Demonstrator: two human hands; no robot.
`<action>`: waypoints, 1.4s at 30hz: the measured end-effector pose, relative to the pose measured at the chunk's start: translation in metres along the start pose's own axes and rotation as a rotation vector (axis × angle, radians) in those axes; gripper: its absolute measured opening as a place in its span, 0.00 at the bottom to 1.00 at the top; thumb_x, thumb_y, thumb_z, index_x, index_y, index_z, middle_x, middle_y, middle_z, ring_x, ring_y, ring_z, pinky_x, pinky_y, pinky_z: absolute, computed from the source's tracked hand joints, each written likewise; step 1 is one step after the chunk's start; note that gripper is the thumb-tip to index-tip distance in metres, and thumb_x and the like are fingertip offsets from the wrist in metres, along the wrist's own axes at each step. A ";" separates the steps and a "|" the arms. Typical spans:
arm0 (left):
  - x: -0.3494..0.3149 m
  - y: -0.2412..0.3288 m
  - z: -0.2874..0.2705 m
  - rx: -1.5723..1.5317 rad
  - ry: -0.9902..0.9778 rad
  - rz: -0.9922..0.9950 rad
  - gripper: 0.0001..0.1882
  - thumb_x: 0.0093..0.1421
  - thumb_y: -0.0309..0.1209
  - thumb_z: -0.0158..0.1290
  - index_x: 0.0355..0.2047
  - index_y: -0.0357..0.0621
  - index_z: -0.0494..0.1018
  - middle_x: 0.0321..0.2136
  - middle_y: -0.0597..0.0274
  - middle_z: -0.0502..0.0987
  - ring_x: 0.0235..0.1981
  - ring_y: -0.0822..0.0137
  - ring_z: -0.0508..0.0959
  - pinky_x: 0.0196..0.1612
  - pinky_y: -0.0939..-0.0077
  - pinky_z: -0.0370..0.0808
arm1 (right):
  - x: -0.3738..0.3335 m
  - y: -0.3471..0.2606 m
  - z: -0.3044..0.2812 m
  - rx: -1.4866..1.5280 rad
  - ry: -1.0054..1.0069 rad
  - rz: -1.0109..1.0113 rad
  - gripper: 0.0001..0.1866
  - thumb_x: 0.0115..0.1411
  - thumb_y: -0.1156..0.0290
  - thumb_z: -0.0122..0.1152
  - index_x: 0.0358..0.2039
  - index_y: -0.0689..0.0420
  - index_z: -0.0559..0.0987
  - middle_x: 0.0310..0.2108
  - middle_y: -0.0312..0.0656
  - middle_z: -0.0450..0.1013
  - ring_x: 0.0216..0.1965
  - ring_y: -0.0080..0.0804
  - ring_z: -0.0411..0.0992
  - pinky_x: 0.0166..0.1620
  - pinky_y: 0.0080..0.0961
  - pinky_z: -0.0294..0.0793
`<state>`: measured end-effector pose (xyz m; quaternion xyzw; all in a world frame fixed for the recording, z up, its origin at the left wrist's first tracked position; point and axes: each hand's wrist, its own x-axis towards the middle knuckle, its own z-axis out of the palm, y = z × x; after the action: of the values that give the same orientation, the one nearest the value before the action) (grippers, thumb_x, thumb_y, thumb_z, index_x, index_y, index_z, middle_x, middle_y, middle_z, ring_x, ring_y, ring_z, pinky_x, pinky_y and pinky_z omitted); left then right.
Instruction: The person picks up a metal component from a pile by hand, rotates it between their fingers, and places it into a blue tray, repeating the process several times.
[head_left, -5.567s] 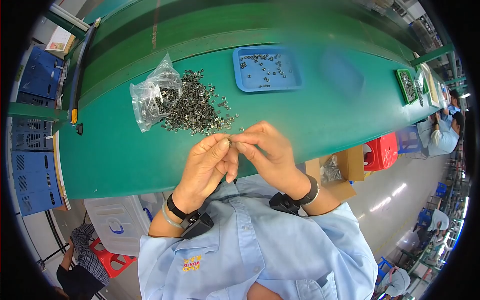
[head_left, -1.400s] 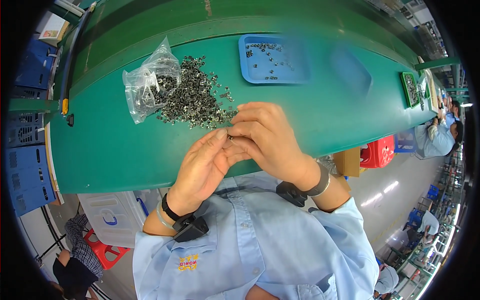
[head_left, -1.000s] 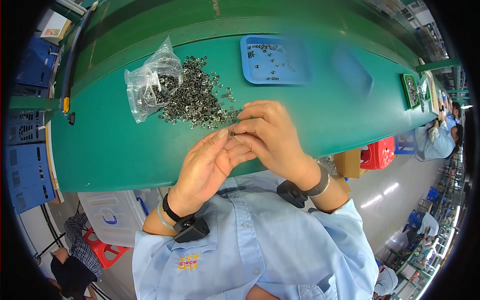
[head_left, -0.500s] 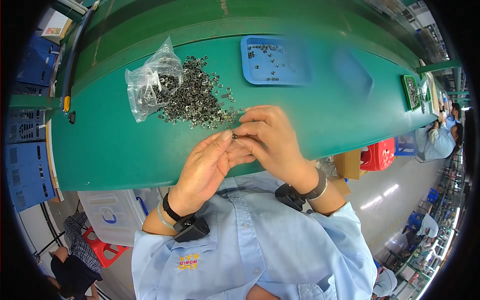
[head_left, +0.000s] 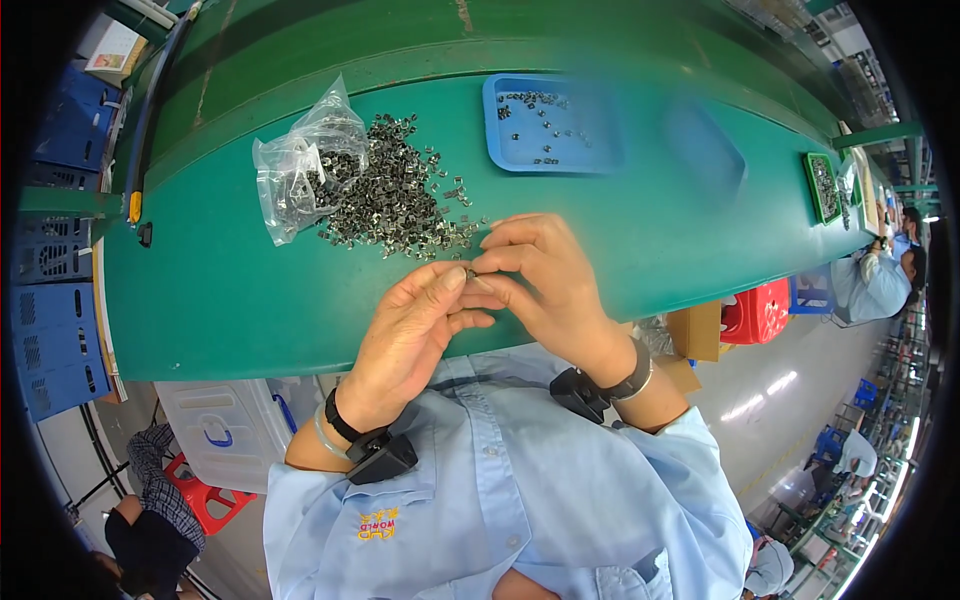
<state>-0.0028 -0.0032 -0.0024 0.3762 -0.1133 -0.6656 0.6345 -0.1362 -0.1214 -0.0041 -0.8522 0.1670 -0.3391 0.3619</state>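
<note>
Just in front of a heap of small dark metal parts (head_left: 395, 195), my two hands meet fingertip to fingertip. Between thumb and forefinger my left hand (head_left: 415, 315) pinches one small metal part (head_left: 470, 274), mostly covered by the fingers. My right hand (head_left: 545, 285) closes its thumb and forefinger on the same part from the other side, its other fingers curled above. A clear plastic bag (head_left: 285, 185) lies open at the left of the heap, with more parts inside. Beyond my right hand stands a shallow blue tray (head_left: 500, 150) with several small parts scattered in it.
The green tabletop (head_left: 200, 310) runs across the view. At its far right end sits a green tray (head_left: 823, 188) of parts. A clear lidded bin (head_left: 220, 430), a red stool (head_left: 757, 310) and a cardboard box (head_left: 693, 332) stand below the near edge. Other people sit farther off.
My hands stay together at nearly the same spot, with small shifts of the fingers around the metal part. The heap, bag and tray have not moved on the table.
</note>
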 end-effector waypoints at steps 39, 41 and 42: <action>-0.004 0.005 0.008 0.595 0.134 0.403 0.07 0.59 0.22 0.52 0.39 0.37 0.73 0.35 0.64 0.77 0.36 0.77 0.74 0.40 0.83 0.70 | -0.003 -0.003 0.002 0.057 0.071 -0.073 0.09 0.47 0.79 0.65 0.32 0.57 0.78 0.32 0.39 0.73 0.36 0.37 0.71 0.41 0.32 0.71; -0.004 0.006 0.008 0.621 0.117 0.441 0.07 0.59 0.22 0.53 0.38 0.37 0.73 0.35 0.63 0.77 0.36 0.76 0.74 0.40 0.83 0.71 | -0.004 -0.003 0.004 0.133 0.089 -0.061 0.09 0.48 0.79 0.64 0.32 0.58 0.77 0.32 0.39 0.73 0.35 0.37 0.71 0.42 0.33 0.71; -0.004 0.006 0.008 0.645 0.103 0.475 0.06 0.59 0.22 0.53 0.37 0.37 0.73 0.35 0.62 0.77 0.36 0.75 0.75 0.40 0.82 0.71 | -0.004 -0.004 0.004 0.173 0.097 -0.055 0.09 0.49 0.79 0.64 0.32 0.58 0.77 0.32 0.39 0.73 0.34 0.37 0.71 0.42 0.34 0.71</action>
<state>-0.0036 -0.0030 0.0085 0.5524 -0.3682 -0.4109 0.6248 -0.1359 -0.1149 -0.0051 -0.8046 0.1308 -0.4029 0.4160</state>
